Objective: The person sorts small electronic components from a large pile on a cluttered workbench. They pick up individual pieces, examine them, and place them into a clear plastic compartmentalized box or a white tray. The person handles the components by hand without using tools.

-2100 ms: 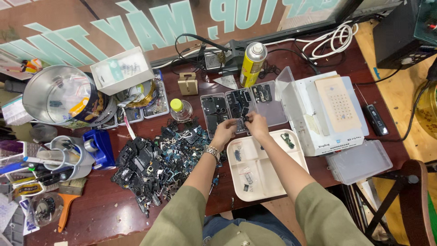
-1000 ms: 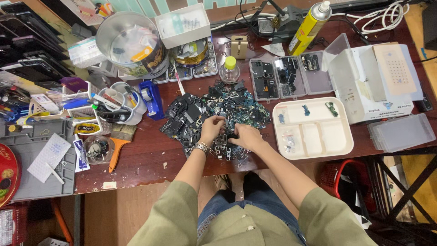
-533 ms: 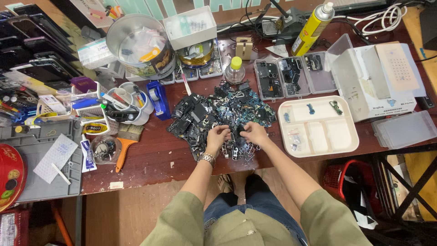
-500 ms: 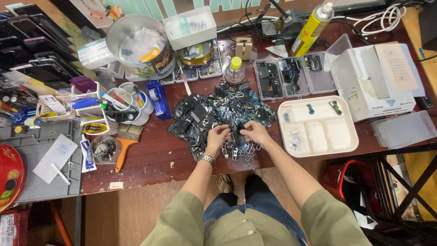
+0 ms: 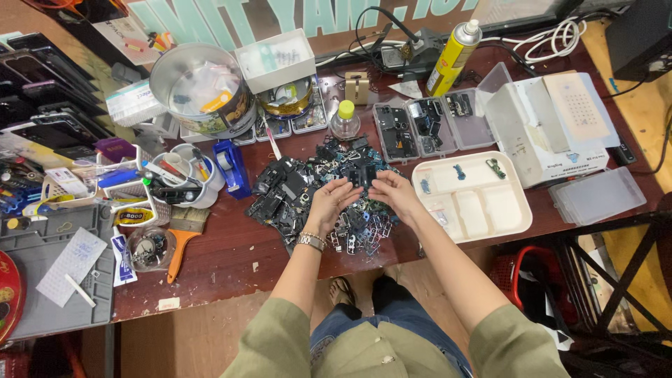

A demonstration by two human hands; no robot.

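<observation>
Landmark: the heap of small dark phone parts (image 5: 308,192) in the middle of my red-brown workbench (image 5: 224,259); every place below is given from it.

Left hand (image 5: 329,206): over the heap's near edge, wrist with a metal watch (image 5: 311,241) just below; fingers curled half shut toward a small dark part (image 5: 362,176) between my hands. Whether they pinch it, I cannot tell.

Right hand (image 5: 393,196): at the heap's right edge, fingertips bent inward to meet the left. Grip likewise too small to tell.

The part: dark, flat and small, at the top of the heap's right side, between both sets of fingertips.

Handling: light, thin and stiff, I judge; likely fragile where ribbons or connectors sit. Best taken by the edges, between thumb and forefinger.

The heap's look: black and blue-grey pieces, with silvery frames at the near edge.

Right of the heap: a white compartment tray (image 5: 514,227), a few tiny bits in its upper cells.

Behind the heap: a clear bottle with a yellow cap (image 5: 345,120) and open grey parts boxes (image 5: 423,129).

Left of the heap: a blue tape dispenser (image 5: 231,166).
</observation>
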